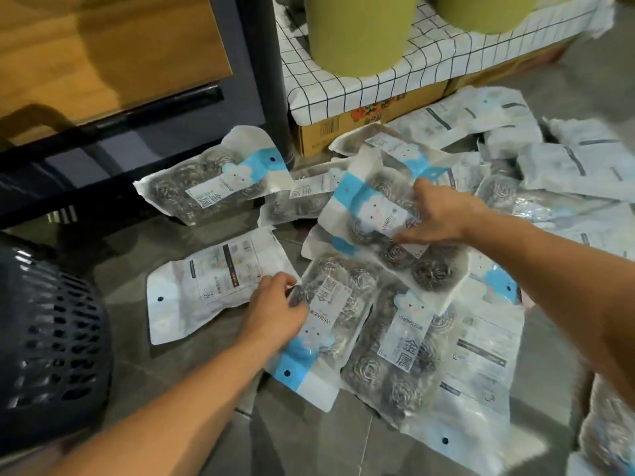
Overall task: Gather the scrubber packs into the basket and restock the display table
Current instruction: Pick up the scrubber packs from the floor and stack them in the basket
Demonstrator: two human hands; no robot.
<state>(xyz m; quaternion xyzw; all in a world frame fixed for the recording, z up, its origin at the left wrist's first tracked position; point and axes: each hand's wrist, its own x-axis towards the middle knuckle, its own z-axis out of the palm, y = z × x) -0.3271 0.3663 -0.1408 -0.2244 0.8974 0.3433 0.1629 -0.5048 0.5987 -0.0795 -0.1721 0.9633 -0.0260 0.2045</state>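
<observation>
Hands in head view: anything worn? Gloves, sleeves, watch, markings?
Nothing worn that shows. The left hand and right hand are bare: no gloves, and no rings or tape visible. The left forearm and right forearm are bare up to the frame edge, with no sleeve, watch or wristband in view. No markings or cables.

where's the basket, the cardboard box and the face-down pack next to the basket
basket point(51, 331), head view, on its slotted side wall
cardboard box point(316, 142), head view, on its front face under the barcode
face-down pack point(213, 283), head view, on the printed label on its white back
</observation>
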